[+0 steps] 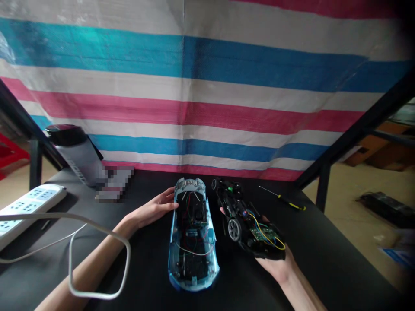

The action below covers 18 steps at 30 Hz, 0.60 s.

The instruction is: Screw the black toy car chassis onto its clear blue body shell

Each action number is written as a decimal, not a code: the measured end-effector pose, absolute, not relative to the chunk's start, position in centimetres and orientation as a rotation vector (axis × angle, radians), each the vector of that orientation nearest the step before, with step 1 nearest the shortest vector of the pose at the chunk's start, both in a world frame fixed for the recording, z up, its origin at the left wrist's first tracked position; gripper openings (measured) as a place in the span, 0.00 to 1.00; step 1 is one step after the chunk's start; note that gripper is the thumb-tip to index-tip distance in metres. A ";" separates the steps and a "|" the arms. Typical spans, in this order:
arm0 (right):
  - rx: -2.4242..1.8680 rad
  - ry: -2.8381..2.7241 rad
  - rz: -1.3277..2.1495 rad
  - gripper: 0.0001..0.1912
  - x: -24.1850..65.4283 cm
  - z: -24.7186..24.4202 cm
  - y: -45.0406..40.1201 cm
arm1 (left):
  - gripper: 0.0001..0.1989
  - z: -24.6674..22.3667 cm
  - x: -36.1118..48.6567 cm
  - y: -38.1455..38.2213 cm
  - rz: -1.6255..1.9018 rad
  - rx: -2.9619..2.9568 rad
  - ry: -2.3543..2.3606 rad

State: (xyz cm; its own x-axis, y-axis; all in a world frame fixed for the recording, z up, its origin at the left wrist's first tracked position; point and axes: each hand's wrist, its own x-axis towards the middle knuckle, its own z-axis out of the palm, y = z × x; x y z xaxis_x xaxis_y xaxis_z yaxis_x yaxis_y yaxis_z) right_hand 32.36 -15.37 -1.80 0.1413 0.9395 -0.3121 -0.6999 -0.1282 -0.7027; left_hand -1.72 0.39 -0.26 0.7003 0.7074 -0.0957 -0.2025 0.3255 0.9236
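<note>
A blue toy car body shell [212, 242] lies upside down in the middle of the table, its hollow inside and some thin wires showing. At its far left side, my left hand [160, 205] grips the edge, thumb on the near side and fingers partly hidden behind it. To the right, the black toy car chassis [241, 211] is tilted, showing grey wheels, a green circuit board [261, 234] and yellow and blue wires. My right hand [275, 263] is closed around that chassis from below, most fingers hidden under it.
A screwdriver [288, 203] with a yellow-and-black handle lies at the right. On the left are a white power strip [32, 205], a looping white cable [128, 259], a grey bottle [76, 155] and a blurred-out item [116, 183]. A striped sheet [227, 116] hangs behind the table.
</note>
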 end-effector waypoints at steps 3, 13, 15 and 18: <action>-0.784 -0.255 1.395 0.12 31.4 -1.6 -16.0 | 0.35 -0.2 -1.7 0.2 0.638 1.089 0.534; -0.715 -0.257 1.736 0.33 30.3 3.0 -16.0 | 0.33 0.7 -1.4 -0.4 0.667 1.089 0.483; -0.825 -0.346 1.678 0.33 30.1 3.3 -16.0 | 0.32 0.7 -1.4 -0.5 0.673 1.093 0.483; -0.998 -0.549 1.578 0.36 29.8 3.3 -15.8 | 0.31 0.9 -1.4 -0.6 0.669 1.099 0.477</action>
